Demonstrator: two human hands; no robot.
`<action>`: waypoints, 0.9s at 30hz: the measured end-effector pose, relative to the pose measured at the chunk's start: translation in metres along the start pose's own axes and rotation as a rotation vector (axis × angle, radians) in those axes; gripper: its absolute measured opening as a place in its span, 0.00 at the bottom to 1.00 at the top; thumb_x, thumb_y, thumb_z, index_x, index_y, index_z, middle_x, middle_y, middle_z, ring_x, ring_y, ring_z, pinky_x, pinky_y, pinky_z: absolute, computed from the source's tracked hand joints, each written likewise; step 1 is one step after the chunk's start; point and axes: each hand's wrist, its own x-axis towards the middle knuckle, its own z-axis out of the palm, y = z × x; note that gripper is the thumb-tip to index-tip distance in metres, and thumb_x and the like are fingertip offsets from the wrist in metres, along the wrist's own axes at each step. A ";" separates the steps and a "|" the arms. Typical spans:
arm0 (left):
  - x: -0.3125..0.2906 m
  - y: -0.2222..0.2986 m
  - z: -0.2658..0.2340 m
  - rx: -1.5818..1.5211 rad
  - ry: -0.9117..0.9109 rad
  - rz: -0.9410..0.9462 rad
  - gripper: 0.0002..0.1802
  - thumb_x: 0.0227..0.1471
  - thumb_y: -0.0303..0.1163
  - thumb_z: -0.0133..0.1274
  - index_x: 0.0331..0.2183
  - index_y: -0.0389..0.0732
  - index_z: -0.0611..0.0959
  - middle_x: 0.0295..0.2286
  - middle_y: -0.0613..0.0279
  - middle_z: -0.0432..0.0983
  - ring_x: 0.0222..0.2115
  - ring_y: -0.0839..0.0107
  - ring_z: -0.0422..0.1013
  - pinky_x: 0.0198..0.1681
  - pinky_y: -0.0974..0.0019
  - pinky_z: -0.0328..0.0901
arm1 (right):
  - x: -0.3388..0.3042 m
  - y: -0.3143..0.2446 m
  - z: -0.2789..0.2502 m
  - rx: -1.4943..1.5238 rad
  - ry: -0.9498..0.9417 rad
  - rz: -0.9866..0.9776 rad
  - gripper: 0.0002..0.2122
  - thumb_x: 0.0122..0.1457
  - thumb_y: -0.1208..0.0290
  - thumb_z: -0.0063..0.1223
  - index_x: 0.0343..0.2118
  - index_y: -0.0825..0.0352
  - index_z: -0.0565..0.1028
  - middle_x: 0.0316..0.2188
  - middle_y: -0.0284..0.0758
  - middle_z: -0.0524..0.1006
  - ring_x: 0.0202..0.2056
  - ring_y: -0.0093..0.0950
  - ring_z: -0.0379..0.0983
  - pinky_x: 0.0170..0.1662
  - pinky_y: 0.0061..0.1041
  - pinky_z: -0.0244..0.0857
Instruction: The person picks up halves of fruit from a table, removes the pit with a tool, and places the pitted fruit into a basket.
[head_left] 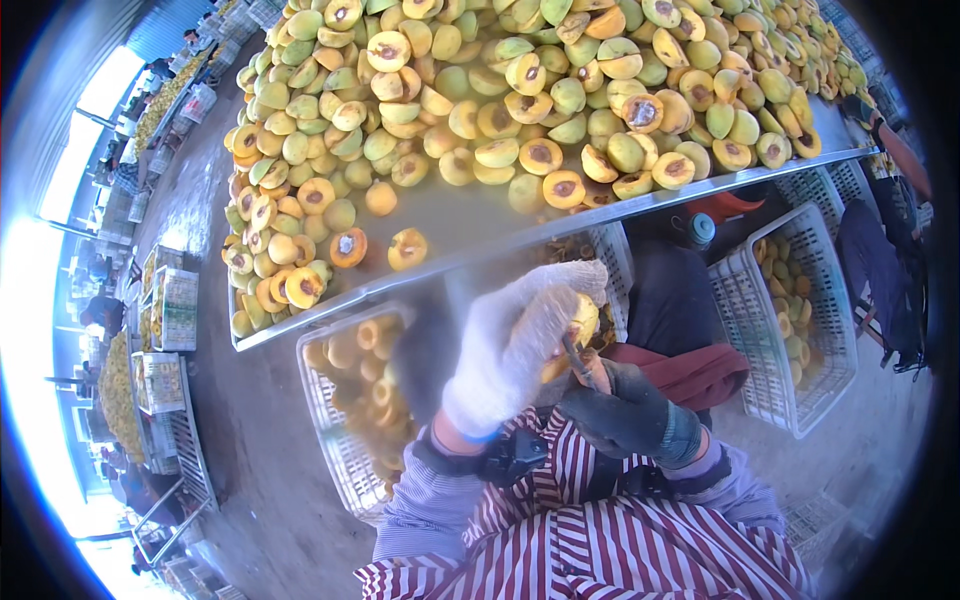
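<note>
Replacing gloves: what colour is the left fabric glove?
The left fabric glove is mostly white; head view.

Here in my white-gloved left hand [522, 335] a yellow fruit [583, 316] is sitting, partly hidden by my fingers! A slender dark tool [574, 356] is slanting up from my dark-gloved right hand [638, 408], its tip end lying against the fruit.

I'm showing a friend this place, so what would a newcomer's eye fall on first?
Probably the heap of mostly halved yellow-green fruit on the metal table across the top. Below, at the centre, the white-gloved left hand holds a piece of fruit, and the dark-gloved right hand holds a slim tool to it. White crates with fruit stand on either side.
</note>
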 end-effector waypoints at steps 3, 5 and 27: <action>0.006 -0.017 0.000 0.262 0.026 0.405 0.16 0.51 0.30 0.46 0.41 0.31 0.75 0.33 0.50 0.74 0.32 0.60 0.73 0.37 0.67 0.66 | -0.004 0.006 0.001 -0.029 -0.059 -0.019 0.08 0.57 0.75 0.46 0.40 0.67 0.68 0.19 0.28 0.69 0.10 0.14 0.60 0.09 0.15 0.50; 0.007 -0.022 0.002 0.478 0.110 0.671 0.15 0.50 0.27 0.45 0.40 0.31 0.76 0.33 0.47 0.74 0.31 0.56 0.73 0.35 0.67 0.67 | -0.005 0.002 0.003 -0.024 -0.074 -0.066 0.08 0.57 0.73 0.46 0.39 0.67 0.68 0.17 0.28 0.68 0.09 0.15 0.59 0.08 0.15 0.49; -0.002 -0.012 0.014 0.145 -0.005 0.061 0.14 0.53 0.33 0.51 0.40 0.34 0.77 0.30 0.58 0.75 0.29 0.74 0.72 0.31 0.73 0.66 | -0.014 -0.001 0.001 0.784 -0.127 0.525 0.09 0.59 0.69 0.43 0.24 0.64 0.64 0.07 0.26 0.59 0.05 0.15 0.51 0.07 0.15 0.44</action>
